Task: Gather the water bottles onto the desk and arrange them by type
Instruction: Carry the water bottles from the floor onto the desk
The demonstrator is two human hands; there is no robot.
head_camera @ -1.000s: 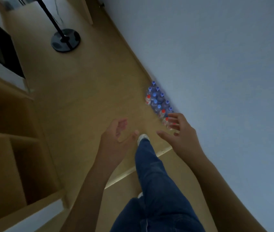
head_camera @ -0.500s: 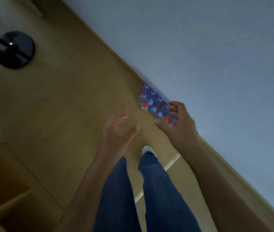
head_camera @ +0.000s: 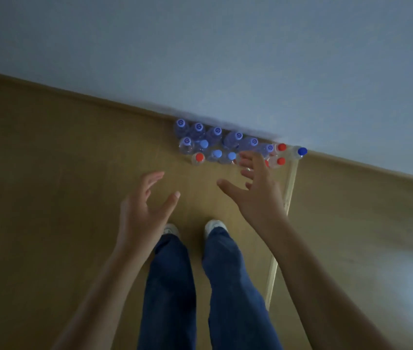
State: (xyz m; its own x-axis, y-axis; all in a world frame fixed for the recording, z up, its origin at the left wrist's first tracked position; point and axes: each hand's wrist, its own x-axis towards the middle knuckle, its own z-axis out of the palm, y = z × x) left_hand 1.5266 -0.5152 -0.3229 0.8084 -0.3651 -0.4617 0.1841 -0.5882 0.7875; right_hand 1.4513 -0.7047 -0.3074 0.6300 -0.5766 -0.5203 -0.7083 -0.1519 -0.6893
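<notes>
Where the wooden floor (head_camera: 74,198) meets the pale wall (head_camera: 225,59), a cluster of clear plastic water bottles (head_camera: 215,145) stands upright, seen from above and packed close together along the floor's far edge. Most carry blue caps: those in the row nearest the wall bear a small round white mark that is too small to read, while a few in front show plain lighter-blue tops. One bottle with a red cap (head_camera: 199,157) stands at the near left corner of the group, two more red-capped ones (head_camera: 281,154) stand at the right end, and a darker blue-capped bottle (head_camera: 301,151) stands furthest right against the wall. No label text can be made out in the dim light. A pale strip (head_camera: 279,236) runs across the floor from the right end of the cluster toward the viewer. The right hand (head_camera: 256,190) is spread with fingers apart, holding nothing, its fingertips in front of the bottles on the right side; whether it touches any cannot be told. The left hand (head_camera: 144,210) is likewise spread and empty, held above the floor short of the cluster. Below them stand two legs in dark blue jeans (head_camera: 200,286) and white shoes (head_camera: 214,224), toes pointing at the bottles.
</notes>
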